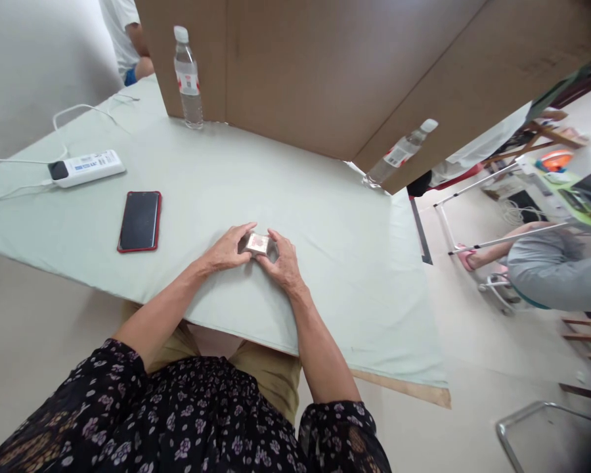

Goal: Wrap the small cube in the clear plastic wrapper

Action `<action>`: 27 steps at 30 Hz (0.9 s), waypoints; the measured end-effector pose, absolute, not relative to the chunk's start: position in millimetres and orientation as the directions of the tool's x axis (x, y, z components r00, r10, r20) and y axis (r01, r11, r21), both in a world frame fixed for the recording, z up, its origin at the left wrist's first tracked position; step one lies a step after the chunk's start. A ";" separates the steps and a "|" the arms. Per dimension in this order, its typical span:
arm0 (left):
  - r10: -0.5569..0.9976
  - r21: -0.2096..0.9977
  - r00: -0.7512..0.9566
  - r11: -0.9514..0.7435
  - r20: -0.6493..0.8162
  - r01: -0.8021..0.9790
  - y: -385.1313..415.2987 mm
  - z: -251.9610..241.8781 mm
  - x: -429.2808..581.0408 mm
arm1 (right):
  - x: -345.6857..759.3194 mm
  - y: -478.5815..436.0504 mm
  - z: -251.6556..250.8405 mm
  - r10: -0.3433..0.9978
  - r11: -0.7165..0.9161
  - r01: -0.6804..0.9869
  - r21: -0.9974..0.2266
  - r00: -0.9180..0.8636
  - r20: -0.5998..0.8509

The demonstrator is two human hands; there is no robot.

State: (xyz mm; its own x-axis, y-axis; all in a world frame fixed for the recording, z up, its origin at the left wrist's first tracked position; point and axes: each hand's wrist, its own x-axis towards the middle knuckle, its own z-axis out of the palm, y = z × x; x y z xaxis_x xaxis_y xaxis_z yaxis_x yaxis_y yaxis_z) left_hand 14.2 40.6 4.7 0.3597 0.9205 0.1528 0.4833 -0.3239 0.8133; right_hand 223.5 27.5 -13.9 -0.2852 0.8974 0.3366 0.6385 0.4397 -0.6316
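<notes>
Hands are positioned at either side of a small block [258, 244], near the front edge of a table covered with a pale green cloth [354, 276]. Left hand [225, 249]: thumb and fingers spread in an arc around the block's left side, thumb tip at its near left corner. Right hand [284, 263]: same posture, mirrored, thumb tip at the near edge. Whether the digits pinch the block or only frame it cannot be told. The block's upper face is pale with a reddish print.

Left of the hands, a dark-screened phone [139, 221] in a red case lies flat on the cloth. Beyond it lies a white power strip [88, 168], with a white cable [81, 105] running beside it.

At the far side, a brown cardboard panel [285, 72] stands upright. Two clear bottles with white caps stand just in front of it: a left bottle [190, 85] and a right bottle [398, 154]. Outside the table, a person in grey [556, 269] is seated at right; a person in white [121, 29] appears at upper left.
</notes>
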 end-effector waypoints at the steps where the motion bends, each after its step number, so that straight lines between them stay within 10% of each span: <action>1: 0.920 0.812 0.360 -0.324 0.152 0.486 41.5 3.7 14.2 | 224.0 27.8 -14.2 0.897 0.440 0.644 -0.626 -0.289 0.333; 16: 0.919 0.809 0.341 -0.348 0.196 0.473 43.5 -5.4 14.0 | 215.6 18.9 -0.1 0.800 0.545 0.797 -0.260 -0.401 0.447; 27: 0.923 0.801 0.341 -0.339 0.180 0.494 43.4 -5.5 15.1 | 209.7 13.8 -2.4 0.764 0.578 0.784 -0.226 -0.423 0.486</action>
State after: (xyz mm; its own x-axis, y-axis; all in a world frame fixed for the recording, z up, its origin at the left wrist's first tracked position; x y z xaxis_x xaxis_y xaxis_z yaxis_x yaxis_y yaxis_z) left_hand 15.1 43.4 -5.5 0.3405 0.9228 0.1801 0.4941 -0.3386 0.8007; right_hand 209.7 13.8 -2.4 -0.4234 0.7645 0.4861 0.7843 0.5779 -0.2256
